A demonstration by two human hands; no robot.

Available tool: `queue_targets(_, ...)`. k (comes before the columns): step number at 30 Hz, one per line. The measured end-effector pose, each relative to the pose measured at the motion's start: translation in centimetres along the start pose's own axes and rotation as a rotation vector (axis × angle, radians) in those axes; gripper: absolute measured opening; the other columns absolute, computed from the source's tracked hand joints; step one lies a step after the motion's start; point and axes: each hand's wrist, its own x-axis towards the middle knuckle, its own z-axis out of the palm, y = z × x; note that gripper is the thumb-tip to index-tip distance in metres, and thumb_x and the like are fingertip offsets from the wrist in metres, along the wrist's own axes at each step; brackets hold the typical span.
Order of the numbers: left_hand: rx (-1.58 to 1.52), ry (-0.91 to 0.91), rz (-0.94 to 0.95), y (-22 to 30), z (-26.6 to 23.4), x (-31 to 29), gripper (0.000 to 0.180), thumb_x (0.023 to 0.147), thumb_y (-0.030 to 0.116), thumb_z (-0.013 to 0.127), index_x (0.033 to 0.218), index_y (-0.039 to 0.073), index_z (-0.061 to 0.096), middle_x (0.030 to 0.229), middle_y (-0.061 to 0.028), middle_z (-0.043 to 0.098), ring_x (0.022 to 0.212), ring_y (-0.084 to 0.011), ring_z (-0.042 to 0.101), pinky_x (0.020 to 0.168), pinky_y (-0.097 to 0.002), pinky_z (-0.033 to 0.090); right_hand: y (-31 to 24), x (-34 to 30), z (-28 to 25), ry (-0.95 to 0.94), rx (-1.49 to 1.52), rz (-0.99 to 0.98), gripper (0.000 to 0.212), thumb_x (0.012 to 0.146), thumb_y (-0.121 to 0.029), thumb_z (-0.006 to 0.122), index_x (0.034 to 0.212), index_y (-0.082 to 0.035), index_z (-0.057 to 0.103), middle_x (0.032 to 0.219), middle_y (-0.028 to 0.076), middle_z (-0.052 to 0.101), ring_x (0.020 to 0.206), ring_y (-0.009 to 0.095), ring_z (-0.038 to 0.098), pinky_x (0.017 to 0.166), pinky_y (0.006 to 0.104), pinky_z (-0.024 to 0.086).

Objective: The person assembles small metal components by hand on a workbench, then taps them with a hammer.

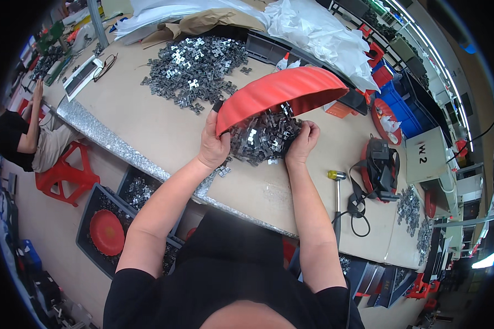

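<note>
A red plastic basin (280, 90) is tipped on its side above the table, its mouth facing down and to the right. My left hand (214, 141) is closed on the basin's left rim, with a dark covering on one fingertip. Small dark metal pieces (260, 137) lie in a heap under the basin, some against its mouth. My right hand (303, 143) is cupped along the heap's right side, touching the pieces, its fingers partly hidden and not wrapped round anything visible. A larger pile of similar metal pieces (195, 66) lies farther back on the left.
On the table's right are a yellow-headed hammer (337, 183) and a black strapped device (380, 170). Eyeglasses (105, 67) lie at the left. Grey crates with pieces and a red dish (107, 233) stand below the front edge. Another person (24, 131) is at far left near a red stool (68, 172).
</note>
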Motion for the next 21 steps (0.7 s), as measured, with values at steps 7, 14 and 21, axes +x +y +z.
queue_targets(7,0.112,0.001,0.132,0.6,-0.4,1.4,0.049,0.078,-0.009,0.041,0.125,0.0,0.03,0.116,-0.0173,0.046,0.103,-0.0305,0.05,0.087,-0.0338,0.039,0.1,1.6,-0.8,-0.163,0.047,0.195,0.032,0.084,-0.021,0.042,0.106,0.001,0.048,0.092,0.007,0.052,0.085,0.014,0.047,0.08,0.0256,0.036)
queue_targets(14,-0.028,0.056,0.196,1.7,0.3,2.9,0.032,0.08,-0.004,0.042,0.112,-0.001,0.046,0.118,-0.0184,0.043,0.104,-0.0326,0.046,0.089,-0.036,0.035,-1.0,3.6,-1.3,-0.348,-0.181,0.308,0.04,0.085,-0.028,0.041,0.11,0.001,0.051,0.103,0.01,0.053,0.099,0.016,0.046,0.085,0.0264,0.035)
queue_targets(21,0.048,-0.012,0.297,0.9,-0.2,4.1,0.054,0.081,-0.006,0.045,0.129,0.006,0.023,0.119,-0.0171,0.044,0.106,-0.0282,0.048,0.089,-0.0352,0.038,1.1,5.7,0.0,-0.537,-0.239,0.202,0.04,0.084,-0.032,0.047,0.102,0.003,0.055,0.103,0.011,0.054,0.095,0.017,0.049,0.084,0.0273,0.037)
